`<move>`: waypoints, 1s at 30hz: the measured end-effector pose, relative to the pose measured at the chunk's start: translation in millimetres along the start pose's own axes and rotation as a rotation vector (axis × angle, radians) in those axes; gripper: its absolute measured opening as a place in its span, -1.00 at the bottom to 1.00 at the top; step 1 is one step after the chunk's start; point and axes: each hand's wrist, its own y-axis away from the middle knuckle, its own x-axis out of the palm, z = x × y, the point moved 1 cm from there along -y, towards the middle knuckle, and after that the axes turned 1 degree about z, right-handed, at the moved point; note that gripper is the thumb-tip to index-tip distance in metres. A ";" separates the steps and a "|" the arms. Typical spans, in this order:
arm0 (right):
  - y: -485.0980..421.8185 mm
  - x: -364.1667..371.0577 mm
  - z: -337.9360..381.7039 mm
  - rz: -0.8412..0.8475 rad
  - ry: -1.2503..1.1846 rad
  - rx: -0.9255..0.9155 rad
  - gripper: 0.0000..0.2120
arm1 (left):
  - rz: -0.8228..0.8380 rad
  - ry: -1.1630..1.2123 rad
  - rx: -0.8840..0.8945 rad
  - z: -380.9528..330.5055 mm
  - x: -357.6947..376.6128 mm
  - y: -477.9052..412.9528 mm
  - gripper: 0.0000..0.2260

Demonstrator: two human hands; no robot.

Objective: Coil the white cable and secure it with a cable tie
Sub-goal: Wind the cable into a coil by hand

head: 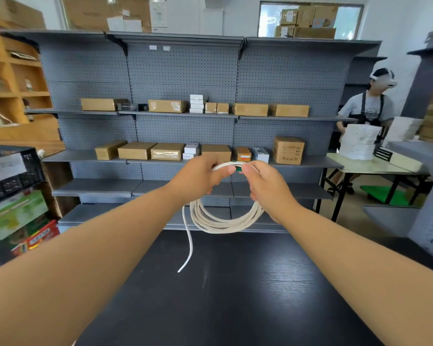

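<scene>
Head view:
- The left hand (200,176) is held up over the far part of the table (235,295), its fingers curled round the top of the coiled white cable (223,224), thumb pressed on the strands.
- The right hand (268,188) is just beside it, thumb tips nearly meeting. Its thumb and forefinger are pressed together, pinching a small green cable tie (238,168) at the top of the coil. The other fingers are curled behind the coil's right side.
- Only a small part of the tie shows between the two thumbs, and I cannot tell whether it goes round the strands.
- The cable hangs below both hands as a round coil of several loops, in the air in front of the table's far edge.
- One loose end drops from the coil's left side toward the dark table top. I cannot tell whether its tip touches.
- Behind the table stands a grey pegboard shelf unit (185,71) carrying cardboard boxes (136,151) and a few small white ones.
- At far right another person (368,108) wearing a headset stands by a light table with a stack of white boxes (358,143).
</scene>
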 end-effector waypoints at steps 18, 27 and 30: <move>-4.5 40.8 9.7 -0.485 -0.369 0.145 -0.72 | -0.404 0.534 -0.176 35.6 4.5 7.9 -0.69; -10.8 35.5 5.7 -0.161 -0.271 0.051 -0.95 | -0.336 0.315 -0.085 42.1 -27.7 -0.3 -0.77; -14.8 31.8 9.9 -0.079 -0.156 0.003 -0.89 | -0.296 0.241 -0.031 44.5 -34.6 -3.0 -0.80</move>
